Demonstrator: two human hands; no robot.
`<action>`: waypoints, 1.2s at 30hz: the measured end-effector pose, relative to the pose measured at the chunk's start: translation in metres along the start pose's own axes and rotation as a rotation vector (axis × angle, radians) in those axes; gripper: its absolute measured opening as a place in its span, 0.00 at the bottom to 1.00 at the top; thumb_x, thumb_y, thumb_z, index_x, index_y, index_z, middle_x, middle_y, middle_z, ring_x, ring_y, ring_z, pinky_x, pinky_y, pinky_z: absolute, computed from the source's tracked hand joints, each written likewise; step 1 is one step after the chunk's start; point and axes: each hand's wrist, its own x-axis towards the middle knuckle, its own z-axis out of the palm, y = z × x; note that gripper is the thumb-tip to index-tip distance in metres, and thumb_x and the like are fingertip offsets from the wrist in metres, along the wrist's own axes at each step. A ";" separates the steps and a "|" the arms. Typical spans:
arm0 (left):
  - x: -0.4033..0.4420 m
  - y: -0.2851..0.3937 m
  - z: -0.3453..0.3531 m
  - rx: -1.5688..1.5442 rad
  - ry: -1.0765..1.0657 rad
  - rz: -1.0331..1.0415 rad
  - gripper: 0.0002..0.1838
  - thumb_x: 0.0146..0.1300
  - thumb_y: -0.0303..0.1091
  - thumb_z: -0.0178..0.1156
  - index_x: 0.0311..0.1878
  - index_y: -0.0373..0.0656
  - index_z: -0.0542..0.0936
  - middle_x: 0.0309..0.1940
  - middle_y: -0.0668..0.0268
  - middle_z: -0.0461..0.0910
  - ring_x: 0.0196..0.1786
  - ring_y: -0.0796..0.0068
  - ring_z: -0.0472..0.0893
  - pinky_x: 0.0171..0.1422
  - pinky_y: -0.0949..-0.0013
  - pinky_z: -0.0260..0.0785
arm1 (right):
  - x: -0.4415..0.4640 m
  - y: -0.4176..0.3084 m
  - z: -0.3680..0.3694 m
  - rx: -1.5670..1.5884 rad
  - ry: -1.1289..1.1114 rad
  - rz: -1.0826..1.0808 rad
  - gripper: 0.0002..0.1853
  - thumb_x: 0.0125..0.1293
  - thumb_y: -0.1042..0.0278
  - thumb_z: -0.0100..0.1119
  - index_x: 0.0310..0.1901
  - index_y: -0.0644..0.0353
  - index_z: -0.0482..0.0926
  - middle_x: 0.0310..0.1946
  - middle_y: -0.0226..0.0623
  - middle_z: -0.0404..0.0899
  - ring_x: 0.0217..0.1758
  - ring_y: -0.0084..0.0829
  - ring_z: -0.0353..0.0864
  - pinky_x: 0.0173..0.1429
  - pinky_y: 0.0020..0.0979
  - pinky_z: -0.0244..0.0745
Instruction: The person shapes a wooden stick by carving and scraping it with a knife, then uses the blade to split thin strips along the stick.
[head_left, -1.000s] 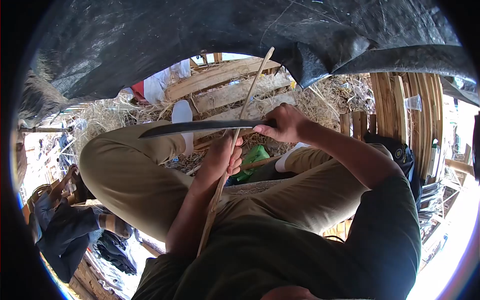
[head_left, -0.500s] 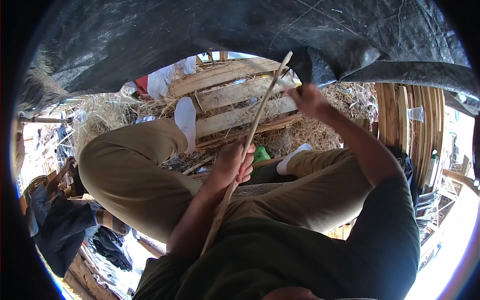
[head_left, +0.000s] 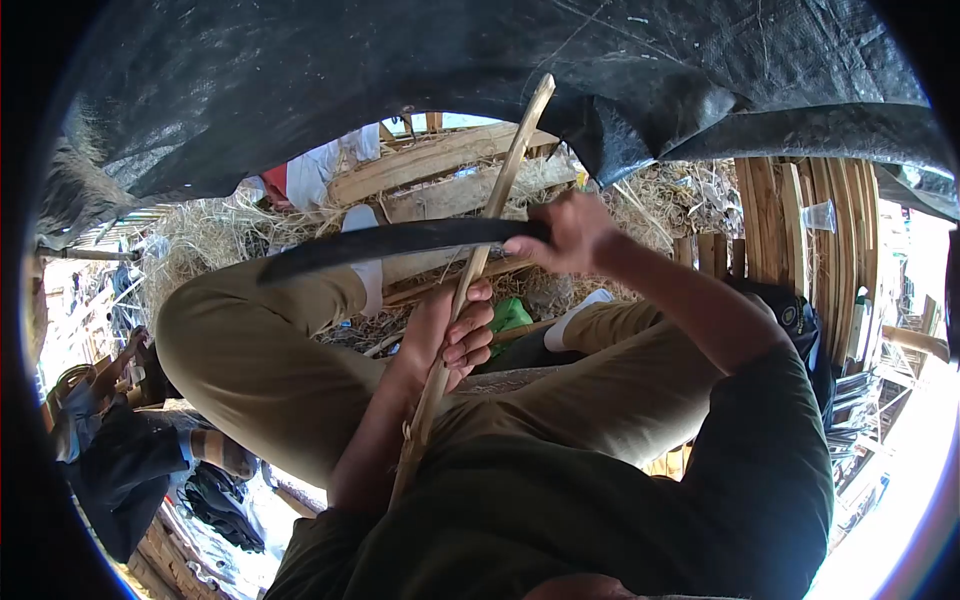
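Gripping wooden stick [head_left: 514, 165] with left hand [head_left: 447, 335]; stick extends above and below it. Right hand [head_left: 572, 235] clenched on dark knife [head_left: 400, 238], blade crossing stick just above left hand.

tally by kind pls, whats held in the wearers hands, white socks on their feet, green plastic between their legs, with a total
Long pale wooden stick, in left hand: 1
Long dark curved blade, in right hand: 1
White cloth socks: 2
Crumpled bright green plastic: 1
Total: 5
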 end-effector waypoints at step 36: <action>-0.013 -0.006 -0.003 -0.324 -0.278 -0.017 0.13 0.78 0.39 0.38 0.37 0.49 0.70 0.10 0.75 0.63 0.07 0.83 0.62 0.10 0.77 0.55 | 0.003 0.023 -0.017 -0.086 0.045 -0.050 0.36 0.64 0.25 0.52 0.33 0.58 0.85 0.21 0.43 0.82 0.29 0.46 0.86 0.42 0.45 0.82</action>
